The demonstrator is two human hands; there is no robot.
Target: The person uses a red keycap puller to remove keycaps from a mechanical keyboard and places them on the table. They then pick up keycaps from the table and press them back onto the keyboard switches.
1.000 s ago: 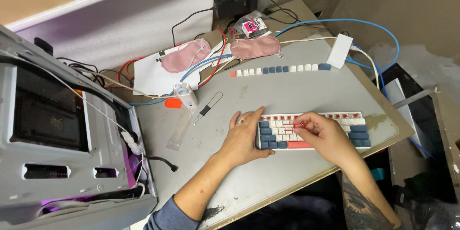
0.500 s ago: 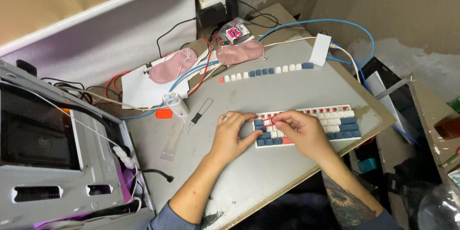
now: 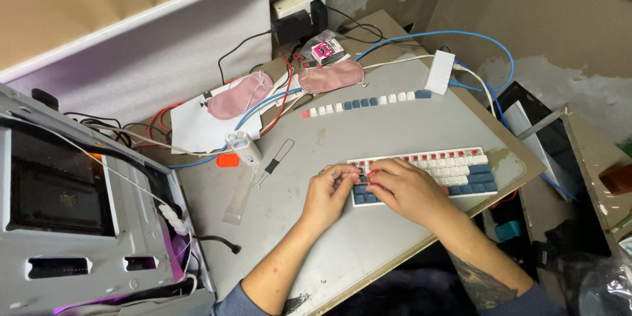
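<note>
Head view, left hand (image 3: 327, 192) and right hand (image 3: 403, 188) pinching keys at keyboard (image 3: 454, 166) left end, near mat (image 3: 368, 250) edge.

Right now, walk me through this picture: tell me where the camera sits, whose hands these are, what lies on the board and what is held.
The camera sits on a person's head and looks down at their own two bare hands. Both work at the left end of a small keyboard with white, blue and red keys, lying on a grey board. The left hand rests at the keyboard's left edge. The right hand pinches something small and red over the keys; what it is cannot be told. Farther back lies a row of loose keycaps, white and blue with one red. A wire key puller lies to the left, near a small white bottle. An open computer case stands at far left.
</note>
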